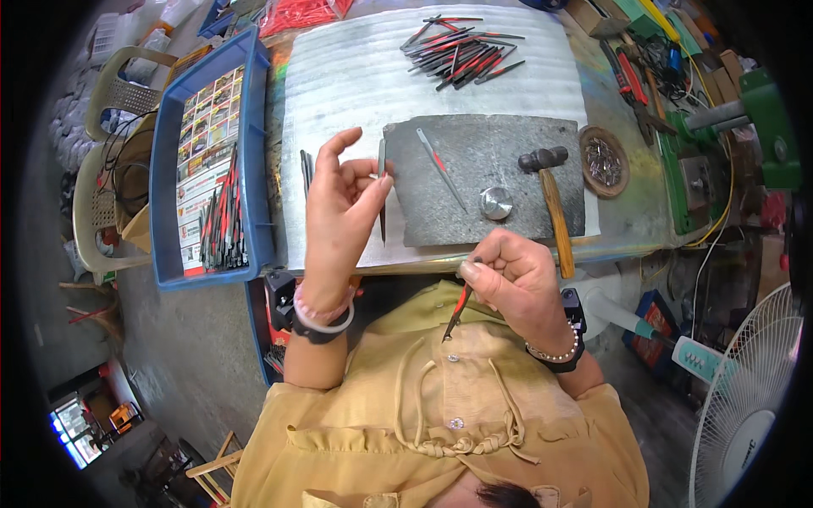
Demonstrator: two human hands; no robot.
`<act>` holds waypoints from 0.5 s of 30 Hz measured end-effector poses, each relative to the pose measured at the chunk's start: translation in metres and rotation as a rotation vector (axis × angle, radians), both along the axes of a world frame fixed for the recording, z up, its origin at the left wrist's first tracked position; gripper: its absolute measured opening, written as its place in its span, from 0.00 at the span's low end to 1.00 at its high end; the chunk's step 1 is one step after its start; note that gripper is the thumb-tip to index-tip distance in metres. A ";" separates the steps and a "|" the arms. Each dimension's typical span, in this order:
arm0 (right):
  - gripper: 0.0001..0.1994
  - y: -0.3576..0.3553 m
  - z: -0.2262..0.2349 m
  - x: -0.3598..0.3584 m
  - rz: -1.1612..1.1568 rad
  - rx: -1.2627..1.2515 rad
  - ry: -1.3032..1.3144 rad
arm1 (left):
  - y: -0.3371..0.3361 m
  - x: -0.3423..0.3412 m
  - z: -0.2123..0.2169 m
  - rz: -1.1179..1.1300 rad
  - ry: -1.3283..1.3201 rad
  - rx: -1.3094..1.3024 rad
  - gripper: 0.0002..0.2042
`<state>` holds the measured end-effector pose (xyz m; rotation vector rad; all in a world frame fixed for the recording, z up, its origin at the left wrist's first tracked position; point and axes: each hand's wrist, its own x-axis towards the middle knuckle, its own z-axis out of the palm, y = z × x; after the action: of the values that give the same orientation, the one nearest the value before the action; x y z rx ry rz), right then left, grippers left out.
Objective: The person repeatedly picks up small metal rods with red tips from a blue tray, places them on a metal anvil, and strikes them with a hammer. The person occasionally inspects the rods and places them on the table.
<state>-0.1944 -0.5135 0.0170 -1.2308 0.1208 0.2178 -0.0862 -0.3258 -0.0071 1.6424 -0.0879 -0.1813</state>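
By the grey slab [483,161], the left hand [343,203] and right hand [517,275] both pinch; the left has a dark stick [383,218] by the slab's left edge; the right has a red-and-black stick [458,311] in front; gentle, steady pinching should stop slips.

The left hand [334,207] is pinching, one finger [339,140] arching beyond the thumb [373,197]; the right hand [518,275] is pinching, wrist [552,332] lying behind curled fingers [506,245].
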 end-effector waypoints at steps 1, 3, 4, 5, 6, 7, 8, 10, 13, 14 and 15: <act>0.04 0.001 0.001 0.001 0.001 -0.023 -0.011 | 0.004 -0.008 0.007 -0.048 0.042 -0.138 0.26; 0.04 0.003 0.004 0.003 -0.009 -0.040 -0.035 | 0.009 -0.020 0.018 -0.119 0.110 -0.238 0.19; 0.04 0.005 0.005 0.004 -0.022 -0.035 -0.050 | 0.010 -0.027 0.023 -0.128 0.177 -0.219 0.17; 0.04 0.008 0.005 0.004 -0.032 -0.026 -0.054 | 0.010 -0.035 0.026 -0.147 0.217 -0.216 0.14; 0.04 0.009 0.006 0.005 -0.041 -0.032 -0.066 | 0.013 -0.039 0.030 -0.248 0.291 -0.237 0.12; 0.04 0.011 0.006 0.005 -0.047 -0.035 -0.069 | 0.010 -0.049 0.031 -0.251 0.336 -0.395 0.10; 0.05 0.013 0.006 0.006 -0.050 -0.042 -0.069 | 0.010 -0.051 0.031 -0.307 0.372 -0.366 0.10; 0.05 0.016 0.005 0.007 -0.071 -0.183 -0.138 | 0.008 -0.056 0.029 -0.396 0.388 -0.408 0.07; 0.05 0.020 0.002 0.008 -0.119 -0.307 -0.240 | 0.011 -0.060 0.027 -0.368 0.430 -0.453 0.05; 0.06 0.021 0.001 0.008 -0.143 -0.322 -0.269 | 0.011 -0.060 0.026 -0.379 0.423 -0.430 0.05; 0.06 0.022 0.001 0.008 -0.132 -0.354 -0.272 | 0.012 -0.061 0.025 -0.396 0.397 -0.430 0.05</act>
<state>-0.1864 -0.4917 0.0176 -1.5865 0.0033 -0.0925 -0.1468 -0.3141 0.0183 1.1230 -0.1379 -0.7357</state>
